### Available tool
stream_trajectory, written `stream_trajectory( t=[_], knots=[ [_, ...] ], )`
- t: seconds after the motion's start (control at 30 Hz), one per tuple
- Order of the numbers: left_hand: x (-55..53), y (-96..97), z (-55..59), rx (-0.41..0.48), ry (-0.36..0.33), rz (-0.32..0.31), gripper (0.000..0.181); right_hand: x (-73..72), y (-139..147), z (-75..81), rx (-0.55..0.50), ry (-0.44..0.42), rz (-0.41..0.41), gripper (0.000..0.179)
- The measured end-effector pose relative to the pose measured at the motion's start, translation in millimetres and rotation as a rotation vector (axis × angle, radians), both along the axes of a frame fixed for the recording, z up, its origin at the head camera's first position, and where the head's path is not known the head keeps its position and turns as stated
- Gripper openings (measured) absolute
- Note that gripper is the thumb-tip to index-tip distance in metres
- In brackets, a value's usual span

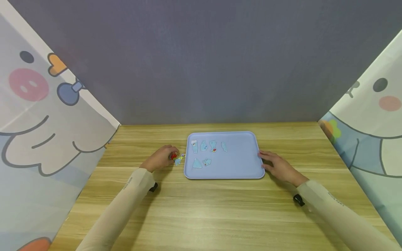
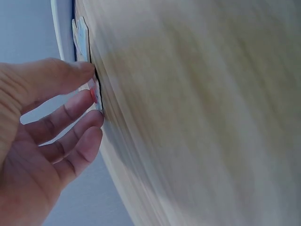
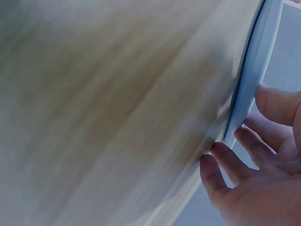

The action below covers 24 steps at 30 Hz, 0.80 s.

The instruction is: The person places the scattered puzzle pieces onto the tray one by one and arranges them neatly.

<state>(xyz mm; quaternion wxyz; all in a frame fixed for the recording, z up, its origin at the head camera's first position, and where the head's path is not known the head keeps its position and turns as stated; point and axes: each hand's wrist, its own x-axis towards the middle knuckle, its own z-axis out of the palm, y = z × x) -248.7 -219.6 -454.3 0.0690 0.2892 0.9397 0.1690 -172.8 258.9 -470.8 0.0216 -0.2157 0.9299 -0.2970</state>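
My left hand [image 1: 162,157] is left of a pale blue tray [image 1: 238,153], low over the table. Its thumb and fingertips pinch the edges of a flat, irregular puzzle piece with red on it [image 1: 173,157], partly hidden by the fingers. Beside it lies a light blue and yellow puzzle piece [image 1: 178,160], close to the tray's left rim. In the left wrist view, the thumb [image 2: 70,75] overlaps the puzzle pieces. My right hand [image 1: 277,167] rests at the tray's right edge, fingers spread and slightly bent, with the thumb [image 3: 277,104] against the rim.
Several light blue puzzle pieces [image 1: 197,163] lie in two rows on the tray's left half. The wooden table [image 1: 213,212] runs back to a grey panel [image 1: 201,69]. Cartoon-printed sheets [image 1: 28,139] stand at both sides.
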Motion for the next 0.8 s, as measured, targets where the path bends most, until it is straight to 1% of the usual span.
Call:
stream_trajectory(
  t=[0.17, 0.23, 0.37, 0.47, 0.6, 0.8],
  knots=[
    [0.1, -0.1, 2.7, -0.008, -0.040, 0.040, 0.043, 0.8, 0, 0.2, 0.006, -0.006, -0.004, 0.048],
    [0.3, -0.2, 4.8, -0.004, -0.035, 0.056, 0.045, 1.2, 1, 0.2, 0.008, -0.011, -0.007, 0.048],
    [-0.3, 0.3, 9.5, 0.014, -0.001, 0.068, 0.046, 1.4, 1, 0.5, 0.010, -0.018, -0.007, 0.048],
    [0.5, 3.3, 13.8, 0.022, 0.029, 0.058, 0.043, 1.4, 1, 0.4, 0.013, -0.017, -0.009, 0.048],
    [2.9, 11.5, 20.9, 0.022, 0.071, 0.026, 0.037, 1.5, 1, -0.4, 0.016, -0.017, -0.017, 0.048],
    [7.7, 26.6, 30.6, 0.050, 0.086, 0.000, 0.034, 2.2, 1, 0.2, 0.018, -0.018, -0.019, 0.048]
  ],
)
